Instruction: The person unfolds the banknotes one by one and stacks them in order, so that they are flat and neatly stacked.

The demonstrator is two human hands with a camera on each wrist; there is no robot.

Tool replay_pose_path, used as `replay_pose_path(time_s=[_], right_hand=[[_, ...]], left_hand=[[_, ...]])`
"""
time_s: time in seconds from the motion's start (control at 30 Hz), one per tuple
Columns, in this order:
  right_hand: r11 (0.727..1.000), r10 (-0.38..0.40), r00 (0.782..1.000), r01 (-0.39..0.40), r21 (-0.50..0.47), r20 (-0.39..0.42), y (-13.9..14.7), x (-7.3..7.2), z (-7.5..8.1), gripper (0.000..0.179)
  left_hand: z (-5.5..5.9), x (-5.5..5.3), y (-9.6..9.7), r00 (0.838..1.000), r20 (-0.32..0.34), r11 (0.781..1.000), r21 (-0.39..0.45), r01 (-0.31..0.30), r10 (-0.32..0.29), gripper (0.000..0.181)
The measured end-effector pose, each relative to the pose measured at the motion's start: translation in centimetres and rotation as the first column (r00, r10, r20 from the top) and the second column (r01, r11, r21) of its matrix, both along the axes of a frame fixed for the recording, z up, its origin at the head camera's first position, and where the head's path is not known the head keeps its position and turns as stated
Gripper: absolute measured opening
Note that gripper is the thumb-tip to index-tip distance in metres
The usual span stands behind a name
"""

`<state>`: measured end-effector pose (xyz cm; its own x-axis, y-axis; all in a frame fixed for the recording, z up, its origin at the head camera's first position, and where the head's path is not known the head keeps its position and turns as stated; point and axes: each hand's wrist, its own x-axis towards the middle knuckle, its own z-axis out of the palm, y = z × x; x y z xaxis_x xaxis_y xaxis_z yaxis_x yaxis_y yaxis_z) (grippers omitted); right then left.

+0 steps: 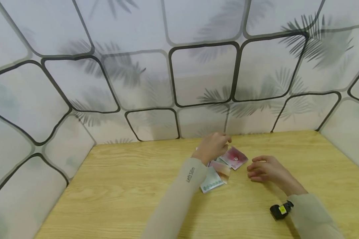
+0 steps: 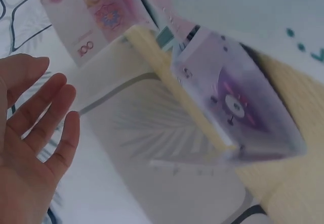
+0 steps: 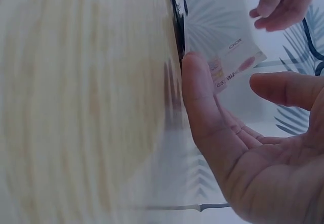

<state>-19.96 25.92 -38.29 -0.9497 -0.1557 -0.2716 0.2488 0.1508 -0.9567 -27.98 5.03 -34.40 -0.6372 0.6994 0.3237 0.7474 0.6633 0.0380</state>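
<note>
Several banknotes lie overlapping on the wooden table in the head view: a pink-purple one (image 1: 234, 158), a brownish one (image 1: 222, 169) and a pale one with green marks (image 1: 210, 182). My left hand (image 1: 213, 146) hovers over the far side of this pile and hides part of it. Its fingers (image 2: 59, 138) are spread and loosely bent in the left wrist view, with nothing between them. Beyond them shows a reddish 100 note (image 2: 104, 16); a purple note (image 2: 253, 100) stands bent up. Right of the pile, my right hand (image 1: 267, 171) holds nothing, its thumb and fingers apart.
A small black device with a yellow label (image 1: 281, 210) sits at the right wrist. The wooden table (image 1: 116, 192) ends at a patterned wall covering (image 1: 203, 76) with leaf shapes behind and at both sides.
</note>
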Motion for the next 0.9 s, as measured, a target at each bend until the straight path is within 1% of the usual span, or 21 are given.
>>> replay_pose_path(time_s=[0.1,0.2,0.3,0.47,0.6,0.73,0.83,0.9], right_hand=[[1.0,0.004,1.0,-0.004,0.018,-0.004,0.1,-0.2,0.4,0.052],[1.0,0.006,1.0,-0.006,0.026,0.003,0.2,-0.2,0.6,0.051],[0.999,0.005,1.0,-0.005,0.032,0.015,0.1,-0.2,0.7,0.05],[0.999,-0.006,1.0,0.005,0.037,0.023,0.0,0.0,0.6,0.051],[1.0,-0.013,1.0,0.013,0.015,0.02,-0.1,0.0,0.4,0.052],[1.0,-0.007,1.0,0.007,-0.018,0.007,-0.1,-0.1,0.1,0.053],[1.0,-0.001,1.0,0.001,-0.002,-0.021,-0.3,-0.2,0.0,0.057],[1.0,-0.008,0.999,0.009,0.029,-0.039,-0.4,-0.4,0.2,0.06]], left_hand=[[-0.1,-0.4,0.6,1.0,-0.011,1.0,-0.012,0.017,-0.017,0.026],[-0.6,-0.9,1.1,1.0,-0.025,0.999,-0.033,0.015,-0.015,0.026],[-1.2,-1.1,1.5,0.999,-0.034,0.999,-0.049,-0.009,0.007,0.024],[-1.9,-1.2,2.0,0.997,-0.049,0.997,-0.053,-0.06,0.057,0.021],[-2.3,-1.2,2.2,0.995,-0.043,0.996,-0.023,-0.087,0.086,0.015],[-2.2,-1.0,2.3,0.991,-0.033,0.991,0.016,-0.133,0.133,0.013],[-1.8,-1.1,2.1,0.984,-0.045,0.983,0.081,-0.166,0.17,0.014],[-1.3,-1.1,1.8,0.983,-0.035,0.974,0.144,-0.173,0.18,0.014]])
